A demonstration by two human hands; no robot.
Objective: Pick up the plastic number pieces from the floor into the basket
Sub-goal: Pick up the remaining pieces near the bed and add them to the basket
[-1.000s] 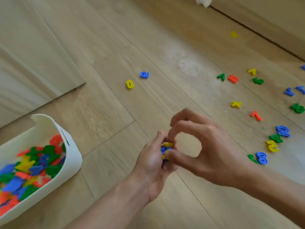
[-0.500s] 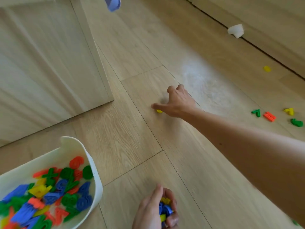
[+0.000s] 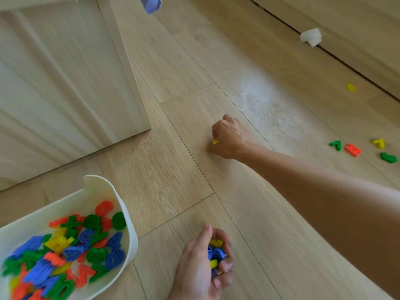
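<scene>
My right hand (image 3: 229,137) is stretched out over the wooden floor, fingers curled around a yellow number piece (image 3: 215,142) that peeks out at the thumb side. My left hand (image 3: 203,269) rests low near the bottom edge, cupped around a handful of blue and yellow number pieces (image 3: 215,254). The white basket (image 3: 129,232) stands at the bottom left, filled with several pieces in red, green, blue and yellow. On the floor at the far right lie a green piece (image 3: 336,144), an orange piece (image 3: 353,150), a yellow piece (image 3: 378,142) and another green piece (image 3: 388,157).
A pale wooden cabinet (image 3: 65,83) fills the upper left, its corner close to the basket. A lone yellow piece (image 3: 350,87) lies near the wall edge at upper right, beside a white crumpled object (image 3: 311,36). A blue object (image 3: 150,4) hangs at the top.
My right hand left the left hand, reached forward to the yellow piece on the floor and closed its fingers around it. The view swung left and forward; my left hand kept its handful.
</scene>
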